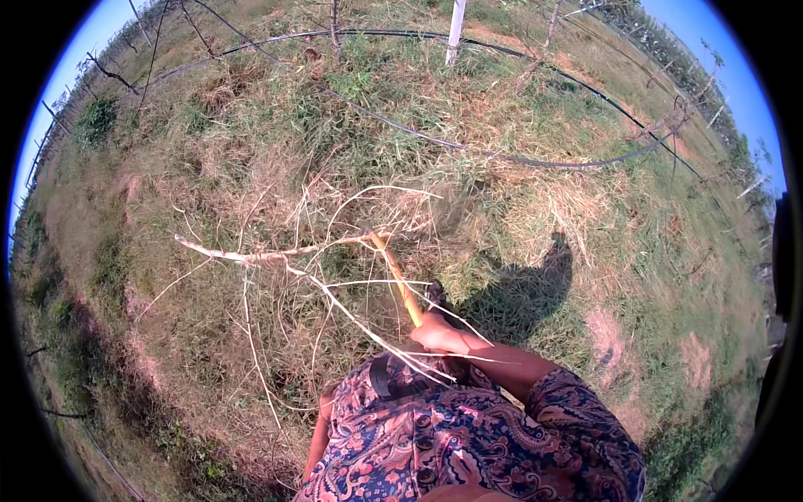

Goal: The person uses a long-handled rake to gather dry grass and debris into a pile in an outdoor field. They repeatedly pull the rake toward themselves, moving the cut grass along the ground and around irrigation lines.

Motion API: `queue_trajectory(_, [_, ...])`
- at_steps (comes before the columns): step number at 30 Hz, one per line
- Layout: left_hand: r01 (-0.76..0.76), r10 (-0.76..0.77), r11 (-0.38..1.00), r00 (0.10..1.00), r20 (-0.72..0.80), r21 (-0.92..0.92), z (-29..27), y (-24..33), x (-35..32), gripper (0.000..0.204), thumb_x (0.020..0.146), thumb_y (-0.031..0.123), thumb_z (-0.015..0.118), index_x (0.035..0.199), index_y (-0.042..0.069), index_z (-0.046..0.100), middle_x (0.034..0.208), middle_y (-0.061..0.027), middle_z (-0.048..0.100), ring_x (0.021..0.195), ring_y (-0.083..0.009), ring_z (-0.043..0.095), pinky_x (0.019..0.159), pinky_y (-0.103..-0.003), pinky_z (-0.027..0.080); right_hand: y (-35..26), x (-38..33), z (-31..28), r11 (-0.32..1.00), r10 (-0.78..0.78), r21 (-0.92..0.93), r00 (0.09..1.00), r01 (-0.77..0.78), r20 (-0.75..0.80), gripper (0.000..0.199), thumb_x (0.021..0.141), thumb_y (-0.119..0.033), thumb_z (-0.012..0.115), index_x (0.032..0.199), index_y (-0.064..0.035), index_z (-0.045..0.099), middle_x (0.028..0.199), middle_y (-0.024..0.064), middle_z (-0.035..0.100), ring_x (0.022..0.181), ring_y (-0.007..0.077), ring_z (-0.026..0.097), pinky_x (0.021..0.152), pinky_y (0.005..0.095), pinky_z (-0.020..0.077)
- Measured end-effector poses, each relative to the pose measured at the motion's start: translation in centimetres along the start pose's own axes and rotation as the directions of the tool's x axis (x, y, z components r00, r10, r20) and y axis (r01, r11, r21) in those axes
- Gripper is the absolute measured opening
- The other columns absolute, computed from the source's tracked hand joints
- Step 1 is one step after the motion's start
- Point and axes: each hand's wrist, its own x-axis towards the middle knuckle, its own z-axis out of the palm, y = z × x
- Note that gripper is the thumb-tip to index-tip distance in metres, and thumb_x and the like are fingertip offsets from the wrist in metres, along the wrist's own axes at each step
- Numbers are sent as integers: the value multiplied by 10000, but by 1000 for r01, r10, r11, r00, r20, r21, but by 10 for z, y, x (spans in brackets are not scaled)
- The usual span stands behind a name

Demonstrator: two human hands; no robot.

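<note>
My right hand (443, 336) is closed around the lower end of a yellow-handled tool (398, 278), a straight rod that slants up and to the left. Its far end meets a dry, pale branch (276, 253); the tool's head is too unclear to name. Several bare twigs fork off the branch. Some of them cross in front of my right forearm and the patterned shirt (435, 435). My left arm (320, 431) shows as a narrow strip beside the shirt, low in the view, and its fingers cannot be made out.
Dry and green grass (209, 335) covers the ground. A black hose (535, 161) curves across the far side. Beyond it stand a white post (455, 33) and thin bare trees (335, 25). A shadow (527, 289) falls to the right.
</note>
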Motion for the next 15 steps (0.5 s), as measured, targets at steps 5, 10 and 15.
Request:
queue_trajectory(5, [62, -61, 997, 998, 14, -53, 19, 31, 18, 336, 888, 274, 558, 1132, 48, 607, 1129, -162, 620, 1050, -295, 593, 886, -349, 472, 56, 116, -65, 776, -529, 578, 759, 252, 379, 196, 835, -218, 571, 741, -46, 566, 597, 77, 554, 437, 157, 505, 372, 330, 351])
queue_trajectory(10, [260, -265, 960, 963, 43, 99, 35, 139, 1, 395, 890, 250, 569, 1220, 33, 550, 1093, -144, 636, 1028, -258, 592, 874, -342, 463, 36, 186, -59, 658, -311, 745, 941, 110, 136, 185, 880, -254, 593, 856, -81, 531, 615, 21, 525, 417, 132, 466, 356, 285, 361])
queue_trajectory(15, [-22, 44, 978, 994, 103, -207, 36, 346, 5, 469, 892, 205, 590, 1325, 66, 475, 1323, -144, 492, 1254, -249, 433, 1039, -350, 344, -82, 145, -78, 664, -386, 731, 908, 154, 160, 186, 861, -209, 615, 927, -72, 509, 630, 20, 538, 470, 135, 543, 396, 280, 476])
